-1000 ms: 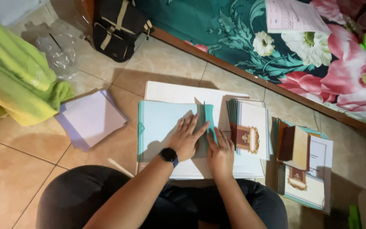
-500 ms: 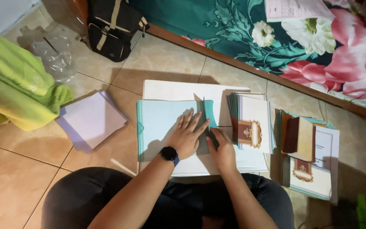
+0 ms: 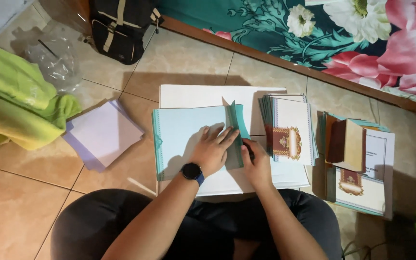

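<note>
My left hand [image 3: 213, 149], with a black watch on the wrist, presses flat on a pale blue sheet [image 3: 184, 137] with a teal patterned edge. The sheet's right edge is folded up into a raised flap [image 3: 236, 127]. My right hand [image 3: 255, 161] pinches that fold at its lower end. The sheet lies on a large white board [image 3: 203, 96] on the tiled floor. Right of my hands sits a stack of white cards [image 3: 290, 127] with a brown and gold emblem.
A further pile of cards with a brown booklet [image 3: 347, 144] lies at the right. Lavender paper sheets [image 3: 103, 135] lie left of the board, by a green cloth [image 3: 15, 106]. A black bag [image 3: 121, 24] and crumpled plastic [image 3: 54, 60] are behind. A floral mattress [image 3: 338, 33] borders the top.
Both hands stay on the fold of the blue sheet with only slight finger shifts. The camera view has drifted a little.
</note>
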